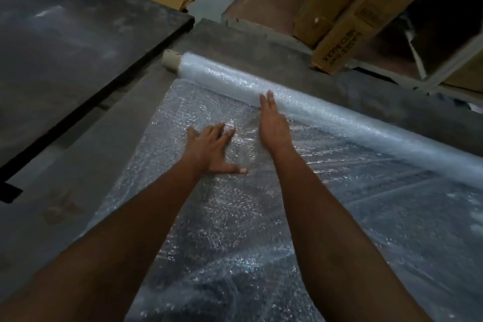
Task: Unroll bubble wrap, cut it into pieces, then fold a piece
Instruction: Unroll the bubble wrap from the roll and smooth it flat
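left grip flat, fingers spread on unrolled sheet | right grip straight-fingered against roll

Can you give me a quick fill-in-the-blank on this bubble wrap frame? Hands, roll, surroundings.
1. The right hand has its straight fingers touching the ____ of bubble wrap.
2. The left hand presses flat on the unrolled ____.
3. A bare ____ core sticks out of the roll's left end.
4. Beyond the roll lean brown ____ boxes.

Missing words: roll; sheet; cardboard; cardboard

Bubble wrap roll cut off right; box print blurred.
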